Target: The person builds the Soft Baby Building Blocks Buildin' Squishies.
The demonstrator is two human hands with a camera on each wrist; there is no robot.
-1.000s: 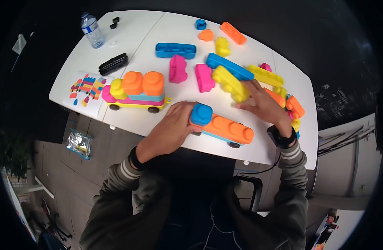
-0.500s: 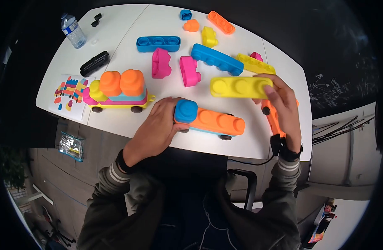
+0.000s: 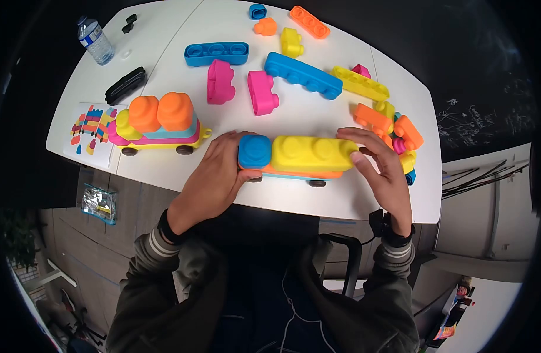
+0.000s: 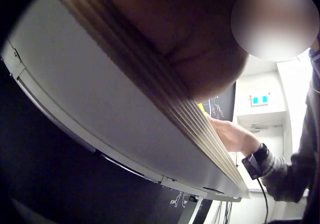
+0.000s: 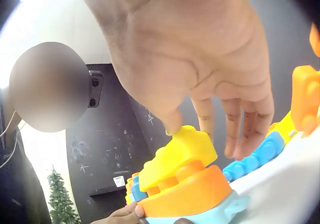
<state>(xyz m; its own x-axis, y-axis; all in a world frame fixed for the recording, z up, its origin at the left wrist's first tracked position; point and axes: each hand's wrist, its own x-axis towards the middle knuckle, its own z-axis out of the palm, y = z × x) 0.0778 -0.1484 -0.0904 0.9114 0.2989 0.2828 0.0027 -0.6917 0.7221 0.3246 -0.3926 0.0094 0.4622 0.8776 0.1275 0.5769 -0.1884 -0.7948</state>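
My left hand [image 3: 208, 173] grips the left end of a toy wagon, its thumb at the near side. The wagon has a light blue wheeled base [image 5: 232, 209], a long orange block [image 5: 210, 189] on it and a blue block [image 3: 254, 151] on top at the left. My right hand [image 3: 385, 170] pinches the right end of a long yellow block [image 3: 308, 154] between thumb and fingers. That block lies over the orange one, beside the blue block. In the right wrist view it sits tilted, with some orange studs showing beneath. In the left wrist view the wagon is mostly hidden.
Left of the wagon stands another loaded toy wagon [image 3: 158, 140], next to a picture sheet [image 3: 94, 130]. Behind lie pink blocks [image 3: 262, 93], a long blue block [image 3: 303, 76] and a yellow one [image 3: 360, 84]. Mixed blocks [image 3: 408, 132] lie right of my right hand. A bottle [image 3: 95, 41] stands far left.
My right hand has picked up the yellow block from the table and brought it left and down onto the wagon's orange block. The left hand keeps holding the wagon.
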